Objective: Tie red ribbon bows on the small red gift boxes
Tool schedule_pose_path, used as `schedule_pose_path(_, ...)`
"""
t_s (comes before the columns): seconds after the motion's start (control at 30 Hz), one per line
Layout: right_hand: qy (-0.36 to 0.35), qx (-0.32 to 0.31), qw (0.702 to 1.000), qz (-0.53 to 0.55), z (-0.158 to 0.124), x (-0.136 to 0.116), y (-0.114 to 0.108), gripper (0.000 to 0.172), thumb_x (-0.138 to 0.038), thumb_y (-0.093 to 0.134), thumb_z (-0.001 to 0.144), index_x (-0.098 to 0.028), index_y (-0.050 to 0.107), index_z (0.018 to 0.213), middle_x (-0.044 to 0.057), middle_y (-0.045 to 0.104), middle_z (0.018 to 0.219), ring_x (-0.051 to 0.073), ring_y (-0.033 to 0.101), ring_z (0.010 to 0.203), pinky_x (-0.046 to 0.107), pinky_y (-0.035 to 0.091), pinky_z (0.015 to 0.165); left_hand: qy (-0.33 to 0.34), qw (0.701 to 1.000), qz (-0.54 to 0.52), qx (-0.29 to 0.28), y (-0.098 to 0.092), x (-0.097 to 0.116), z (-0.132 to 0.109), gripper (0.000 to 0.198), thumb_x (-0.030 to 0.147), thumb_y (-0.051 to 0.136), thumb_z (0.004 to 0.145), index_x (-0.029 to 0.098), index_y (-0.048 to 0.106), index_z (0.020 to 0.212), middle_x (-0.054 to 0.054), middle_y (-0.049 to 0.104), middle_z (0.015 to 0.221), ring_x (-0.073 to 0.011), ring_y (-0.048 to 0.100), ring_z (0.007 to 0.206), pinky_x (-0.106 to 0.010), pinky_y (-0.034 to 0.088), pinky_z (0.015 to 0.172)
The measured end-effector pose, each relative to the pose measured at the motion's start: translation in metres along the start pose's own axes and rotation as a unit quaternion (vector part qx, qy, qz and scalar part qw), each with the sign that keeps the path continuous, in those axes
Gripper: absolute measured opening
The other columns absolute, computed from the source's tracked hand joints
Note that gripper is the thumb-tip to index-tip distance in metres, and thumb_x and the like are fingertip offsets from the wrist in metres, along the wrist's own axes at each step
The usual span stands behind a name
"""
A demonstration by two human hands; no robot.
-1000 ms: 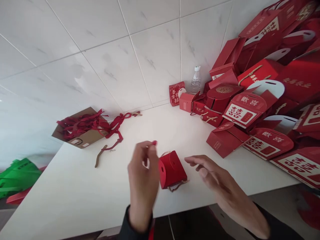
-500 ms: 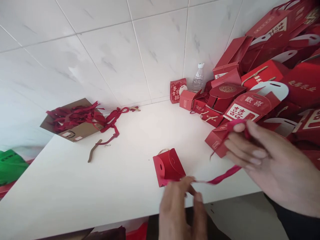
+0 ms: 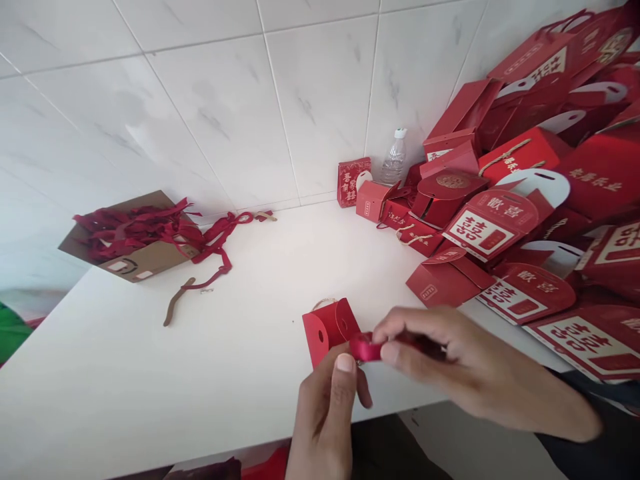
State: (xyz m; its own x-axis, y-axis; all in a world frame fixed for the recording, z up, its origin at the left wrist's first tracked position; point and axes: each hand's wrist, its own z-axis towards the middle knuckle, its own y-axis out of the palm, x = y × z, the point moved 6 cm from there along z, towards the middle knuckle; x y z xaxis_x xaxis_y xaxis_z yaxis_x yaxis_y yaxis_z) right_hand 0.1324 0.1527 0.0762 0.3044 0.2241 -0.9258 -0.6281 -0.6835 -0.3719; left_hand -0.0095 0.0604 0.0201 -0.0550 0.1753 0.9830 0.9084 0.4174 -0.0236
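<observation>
A small red box (image 3: 327, 323) with two holed flaps and a twisted cord handle stands near the front edge of the white table. In front of it, my left hand (image 3: 330, 400) pinches a dark pink ribbon (image 3: 367, 348) between thumb and fingers. From the right, my right hand (image 3: 435, 353) grips the same ribbon with thumb and forefinger, close to the left fingertips. The ribbon is looped between both hands. The lower part of the box is hidden behind my left hand.
A cardboard box (image 3: 150, 261) full of red ribbons sits at the left, with ribbons trailing onto the white table (image 3: 240, 347). A brown strip (image 3: 177, 303) lies beside it. Many red gift boxes (image 3: 480, 223) are piled at the right, near a clear bottle (image 3: 394, 160).
My right hand has come left and down from the box pile to meet my left hand. The ribbon, stretched out before, is now gathered between them.
</observation>
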Motion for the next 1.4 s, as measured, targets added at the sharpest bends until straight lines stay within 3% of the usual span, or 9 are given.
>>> schedule_pose_path(0.1, 0.017, -0.086, 0.995, -0.037, -0.006, 0.007, 0.015, 0.025, -0.043, 0.053, 0.101, -0.025, 0.067, 0.092, -0.002, 0.057, 0.072, 0.013, 0.047, 0.063, 0.024, 0.036, 0.055, -0.093, 0.976, -0.186, -0.061, 0.007, -0.001, 0.002, 0.039, 0.058, 0.067, 0.084, 0.019, 0.065, 0.080, 0.003, 0.045, 0.054, -0.0097, 0.034, 0.052, -0.024, 0.030, 0.051)
schedule_pose_path(0.33, 0.075, -0.103, 0.987, -0.098, -0.003, 0.038, 0.006, 0.025, -0.040, 0.054, 0.099, -0.023, 0.064, 0.083, -0.002, 0.059, 0.070, 0.015, 0.052, 0.064, 0.026, 0.038, 0.057, -0.114, 0.958, -0.262, 0.031, -0.007, -0.008, 0.013, 0.040, 0.046, 0.084, 0.069, 0.021, 0.054, 0.077, 0.006, 0.045, 0.053, -0.0081, 0.040, 0.046, -0.019, 0.028, 0.042)
schedule_pose_path(0.57, 0.033, -0.047, 0.998, 0.008, 0.008, 0.022, 0.011, 0.030, -0.047, 0.064, 0.095, -0.031, 0.065, 0.121, 0.002, 0.065, 0.123, 0.023, 0.062, 0.108, 0.028, 0.053, 0.082, -0.047, 0.992, -0.090, 0.073, 0.002, -0.002, 0.001, 0.035, 0.047, 0.081, 0.071, 0.020, 0.058, 0.066, 0.003, 0.050, 0.056, -0.0097, 0.037, 0.052, -0.024, 0.032, 0.050)
schedule_pose_path(0.7, 0.024, -0.012, 0.998, 0.061, 0.014, 0.011, 0.020, 0.025, -0.047, 0.059, 0.098, -0.024, 0.069, 0.095, 0.002, 0.068, 0.096, 0.021, 0.064, 0.090, 0.028, 0.052, 0.076, -0.012, 0.999, -0.002, 0.042, 0.020, -0.001, -0.006, 0.034, 0.047, 0.073, 0.078, 0.020, 0.060, 0.061, 0.002, 0.048, 0.056, -0.0114, 0.035, 0.054, -0.026, 0.030, 0.052)
schedule_pose_path(0.83, 0.064, 0.004, 0.990, 0.129, 0.012, 0.018, 0.018, 0.029, -0.050, 0.062, 0.096, -0.022, 0.063, 0.089, 0.000, 0.062, 0.079, 0.016, 0.059, 0.071, 0.025, 0.050, 0.063, 0.063, 0.994, 0.065, 0.067, 0.013, 0.007, -0.006, 0.022, 0.039, 0.068, 0.083, 0.024, 0.066, 0.068, 0.000, 0.054, 0.059, -0.0147, 0.042, 0.056, -0.028, 0.036, 0.054)
schedule_pose_path(0.97, 0.043, 0.052, 0.977, 0.202, 0.008, 0.021, -0.004, 0.025, -0.047, 0.063, 0.096, -0.022, 0.065, 0.091, 0.001, 0.065, 0.082, 0.016, 0.060, 0.076, 0.027, 0.052, 0.072, 0.193, 0.950, 0.181, 0.166, -0.012, 0.018, 0.001, 0.013, 0.035, 0.061, 0.090, 0.028, 0.072, 0.091, -0.006, 0.066, 0.089, -0.0236, 0.057, 0.085, -0.034, 0.049, 0.072)
schedule_pose_path(1.03, 0.027, 0.094, 0.970, 0.222, 0.008, 0.021, -0.020, 0.021, -0.044, 0.065, 0.095, -0.024, 0.068, 0.093, 0.002, 0.067, 0.085, 0.017, 0.063, 0.080, 0.029, 0.054, 0.077, 0.223, 0.928, 0.248, 0.164, -0.017, 0.011, 0.010, 0.018, 0.032, 0.058, 0.092, 0.028, 0.069, 0.106, -0.010, 0.065, 0.110, -0.0278, 0.057, 0.106, -0.040, 0.052, 0.082)
schedule_pose_path(1.17, 0.011, 0.173, 0.961, 0.216, 0.012, 0.022, -0.047, 0.021, -0.046, 0.064, 0.092, -0.026, 0.070, 0.088, 0.005, 0.071, 0.092, 0.026, 0.068, 0.094, 0.037, 0.058, 0.083, 0.253, 0.900, 0.344, 0.087, -0.010, -0.013, 0.025, 0.032, 0.022, 0.056, 0.092, 0.026, 0.062, 0.123, -0.013, 0.059, 0.129, -0.0317, 0.052, 0.121, -0.050, 0.052, 0.093)
schedule_pose_path(1.4, 0.053, 0.130, 0.969, 0.203, 0.019, 0.033, -0.038, 0.029, -0.051, 0.068, 0.089, -0.022, 0.064, 0.086, 0.003, 0.067, 0.086, 0.020, 0.064, 0.081, 0.032, 0.056, 0.075, 0.210, 0.925, 0.301, 0.094, -0.004, -0.016, 0.021, 0.025, 0.024, 0.050, 0.096, 0.030, 0.066, 0.115, -0.010, 0.055, 0.131, -0.0306, 0.049, 0.124, -0.051, 0.050, 0.095)
